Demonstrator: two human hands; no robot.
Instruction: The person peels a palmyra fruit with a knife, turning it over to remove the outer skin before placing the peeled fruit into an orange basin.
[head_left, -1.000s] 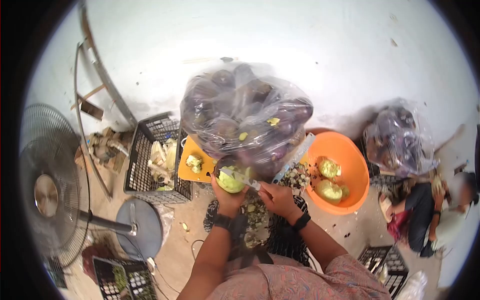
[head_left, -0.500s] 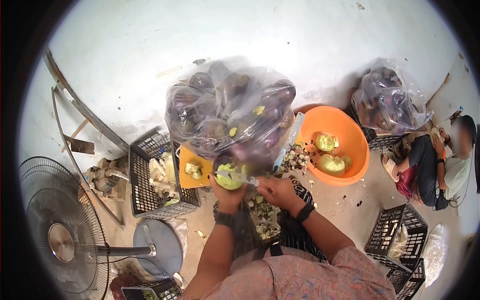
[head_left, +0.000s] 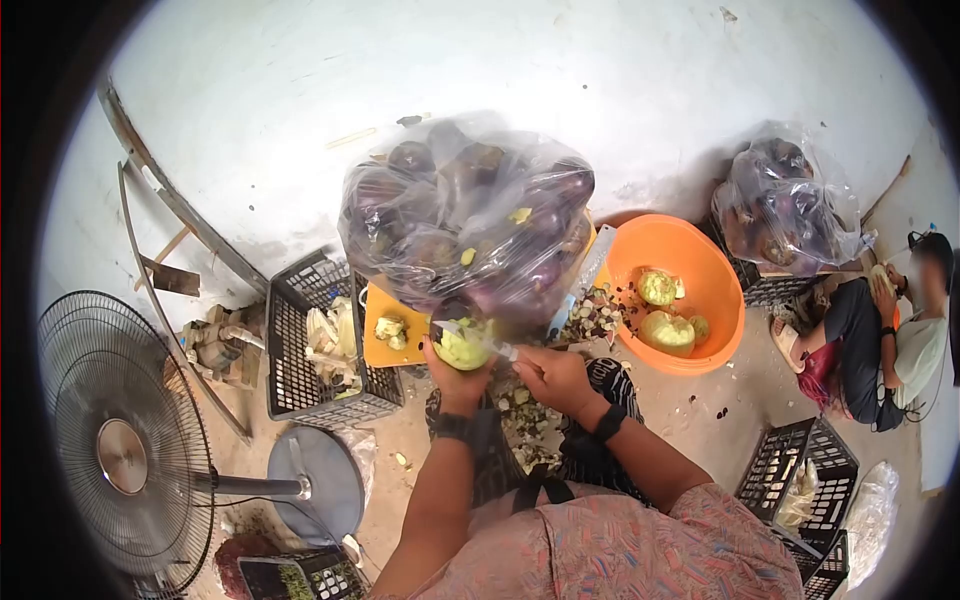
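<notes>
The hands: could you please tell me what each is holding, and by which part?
Left hand cups a peeled eggplant from below; right hand grips a knife by its handle.

At the centre of the frame we see a clear, glossy plastic bag (head_left: 468, 225) crinkled over smooth, shiny dark-purple eggplants, and just below it the peeled eggplant (head_left: 463, 348) shows matt, pale-green flesh against the bright metal blade of the knife (head_left: 480, 340). To the right we see an orange bowl (head_left: 720, 290) of smooth, slightly shiny plastic, and to the left a black crate (head_left: 300, 350) of matt plastic lattice beside a fan (head_left: 120, 440) with a thin wire-metal grille. Behind them we see a wall (head_left: 500, 70) that looks matt white and slightly rough.
</notes>
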